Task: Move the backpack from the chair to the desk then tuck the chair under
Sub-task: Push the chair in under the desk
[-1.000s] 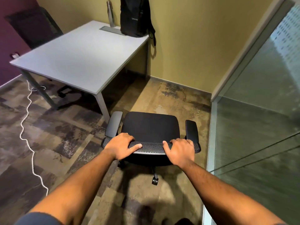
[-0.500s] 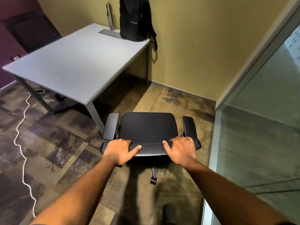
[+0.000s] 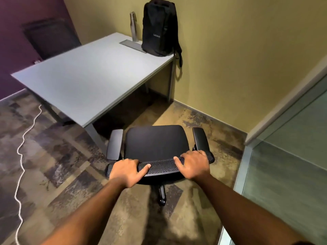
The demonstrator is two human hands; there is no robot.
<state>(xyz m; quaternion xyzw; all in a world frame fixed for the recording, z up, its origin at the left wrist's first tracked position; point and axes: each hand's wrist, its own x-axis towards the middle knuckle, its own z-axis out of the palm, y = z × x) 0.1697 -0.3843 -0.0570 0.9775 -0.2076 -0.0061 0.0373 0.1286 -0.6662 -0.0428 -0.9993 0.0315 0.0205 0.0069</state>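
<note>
A black backpack (image 3: pixel 159 27) stands upright on the far right corner of the grey desk (image 3: pixel 88 76), leaning on the yellow wall, one strap hanging over the edge. The black office chair (image 3: pixel 154 142) stands on the carpet in front of me, to the right of the desk's near corner, its seat bare. My left hand (image 3: pixel 126 172) grips the left part of the chair's mesh backrest top. My right hand (image 3: pixel 192 165) grips the right part of the same backrest top.
A steel bottle (image 3: pixel 134 26) stands by the backpack next to a cable slot. A glass partition (image 3: pixel 283 156) runs close on the right. A white cable (image 3: pixel 22 152) snakes over the carpet at left. A second dark chair (image 3: pixel 51 36) stands behind the desk.
The chair, held by both hands, has rolled a little forward and right toward the desk's open side. My view has shifted so the desk sits more to the left.
</note>
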